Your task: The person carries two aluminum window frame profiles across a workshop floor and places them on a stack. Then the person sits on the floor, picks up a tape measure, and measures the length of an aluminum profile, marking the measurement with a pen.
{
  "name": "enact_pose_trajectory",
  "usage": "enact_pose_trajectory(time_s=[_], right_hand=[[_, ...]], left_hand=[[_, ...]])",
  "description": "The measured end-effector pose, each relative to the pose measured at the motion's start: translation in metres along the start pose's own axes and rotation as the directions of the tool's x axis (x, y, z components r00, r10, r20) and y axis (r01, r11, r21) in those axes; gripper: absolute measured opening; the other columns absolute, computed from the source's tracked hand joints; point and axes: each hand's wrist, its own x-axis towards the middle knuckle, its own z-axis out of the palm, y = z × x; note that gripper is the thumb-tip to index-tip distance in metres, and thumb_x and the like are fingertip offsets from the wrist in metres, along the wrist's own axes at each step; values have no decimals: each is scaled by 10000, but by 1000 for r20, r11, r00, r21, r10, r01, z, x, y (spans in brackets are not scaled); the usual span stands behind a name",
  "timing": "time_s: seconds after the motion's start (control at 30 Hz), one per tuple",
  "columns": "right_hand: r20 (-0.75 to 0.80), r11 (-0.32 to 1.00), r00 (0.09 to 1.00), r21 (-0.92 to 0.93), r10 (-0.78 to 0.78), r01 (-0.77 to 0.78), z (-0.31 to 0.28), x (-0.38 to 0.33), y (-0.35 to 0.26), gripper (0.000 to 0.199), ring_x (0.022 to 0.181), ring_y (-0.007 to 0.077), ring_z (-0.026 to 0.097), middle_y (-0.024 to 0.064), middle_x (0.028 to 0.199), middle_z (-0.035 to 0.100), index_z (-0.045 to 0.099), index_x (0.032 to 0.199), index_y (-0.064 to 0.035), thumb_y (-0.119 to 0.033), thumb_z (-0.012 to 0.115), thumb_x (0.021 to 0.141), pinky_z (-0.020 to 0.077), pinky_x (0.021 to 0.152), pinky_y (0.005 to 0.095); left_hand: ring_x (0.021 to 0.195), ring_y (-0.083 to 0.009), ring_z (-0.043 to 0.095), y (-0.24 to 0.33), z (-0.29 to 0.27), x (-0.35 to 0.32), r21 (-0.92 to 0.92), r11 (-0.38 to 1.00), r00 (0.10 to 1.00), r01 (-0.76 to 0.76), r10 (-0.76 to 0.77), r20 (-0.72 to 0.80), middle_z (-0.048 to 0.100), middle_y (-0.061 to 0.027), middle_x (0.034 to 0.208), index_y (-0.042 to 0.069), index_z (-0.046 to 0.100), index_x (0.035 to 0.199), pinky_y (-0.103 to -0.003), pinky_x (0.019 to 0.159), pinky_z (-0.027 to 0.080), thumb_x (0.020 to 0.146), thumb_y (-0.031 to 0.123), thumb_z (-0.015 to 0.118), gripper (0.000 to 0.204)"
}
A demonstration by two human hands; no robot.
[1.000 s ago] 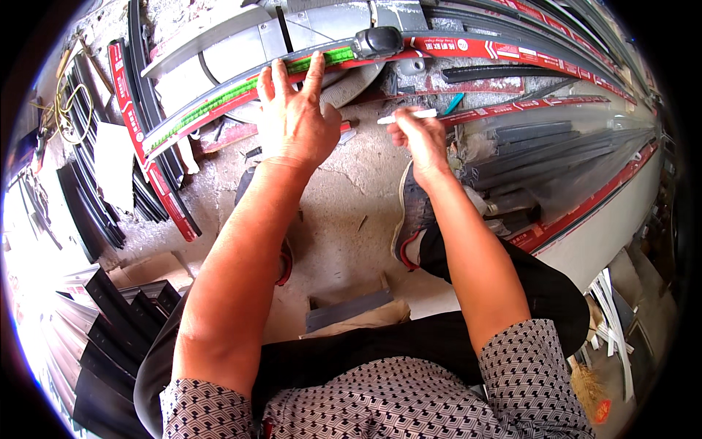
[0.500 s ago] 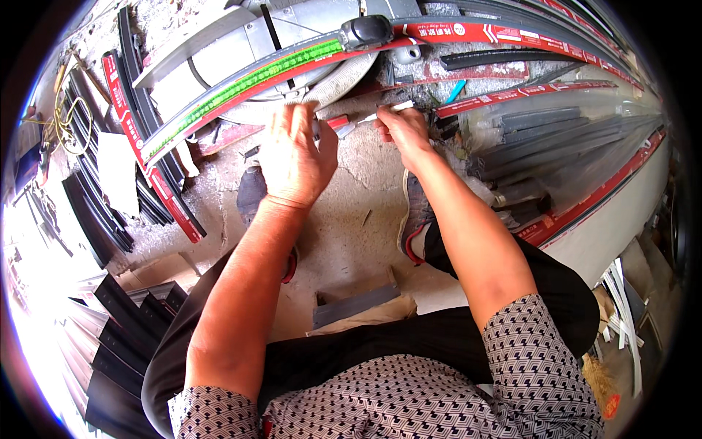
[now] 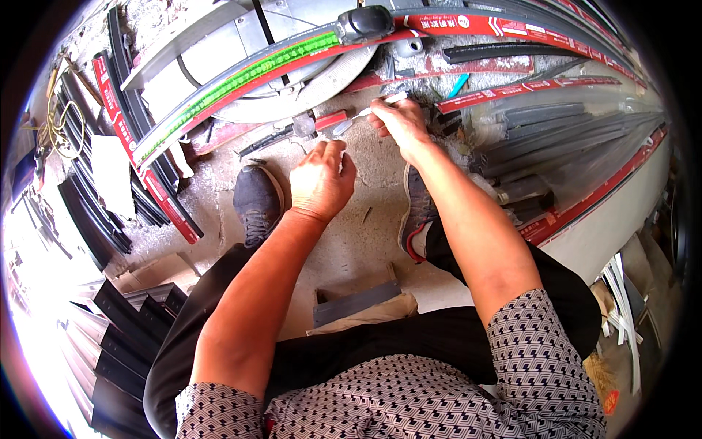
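Two bare hands are working low over a dusty concrete floor (image 3: 344, 241) in front of a seated person. The right hand (image 3: 398, 123) is closing its fingers around a thin white pen-like tool (image 3: 369, 110), pinching it near the upper end so that the tip is pointing left and down toward the floor. The tool is lying just beside a small red piece (image 3: 330, 119) and a small clear bit (image 3: 303, 126), though whether it is touching either one is hard to tell. The left hand (image 3: 322, 181) is hovering just below those pieces with its fingers loosely curled and holding nothing, the fingertips sitting near the tool's tip but apart from it.

Above both hands, a long curved strip (image 3: 241, 80) with green and red banding is arching across a round grey metal disc (image 3: 292, 58), and a dark knob-like part (image 3: 364, 23) is sitting on that strip. More red-edged strips (image 3: 512, 91) and grey profiles (image 3: 578, 128) are lying to the right. A dark shoe (image 3: 256, 201) is resting on the floor to the left of the left hand, and a grey-and-red shoe (image 3: 417, 219) is showing beside the right forearm. Black profiles (image 3: 110, 322) are stacking up at the lower left.
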Motion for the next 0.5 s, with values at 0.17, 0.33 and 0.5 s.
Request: enact_pose_trajectory(time_s=[0.17, 0.33, 0.5], right_hand=[[79, 999, 996, -34, 28, -25, -1, 2, 2, 275, 687, 94, 653, 51, 868, 746, 720, 1043, -21, -288, 719, 977, 521, 568, 250], [108, 996, 992, -66, 67, -60, 1, 1, 4, 251, 670, 90, 641, 49, 841, 742, 719, 974, -28, -279, 715, 984, 507, 552, 250], [173, 997, 983, -50, 62, -54, 7, -8, 10, 257, 678, 94, 652, 62, 849, 749, 719, 970, -21, -277, 714, 992, 511, 548, 250]], left_hand=[[995, -373, 711, -26, 21, -3, 66, 972, 967, 225, -231, 103, 715, -162, 1114, 71, 597, 1329, -478, 870, 562, 941, 309, 644, 458], [994, -371, 714, -32, 29, 11, 62, 972, 966, 226, -232, 111, 727, -168, 1098, 64, 610, 1317, -473, 866, 563, 961, 290, 642, 423], [960, -366, 718, -35, 36, 20, 16, 971, 956, 239, -239, 168, 741, -165, 1048, 63, 657, 1231, -464, 846, 565, 940, 233, 681, 338]])
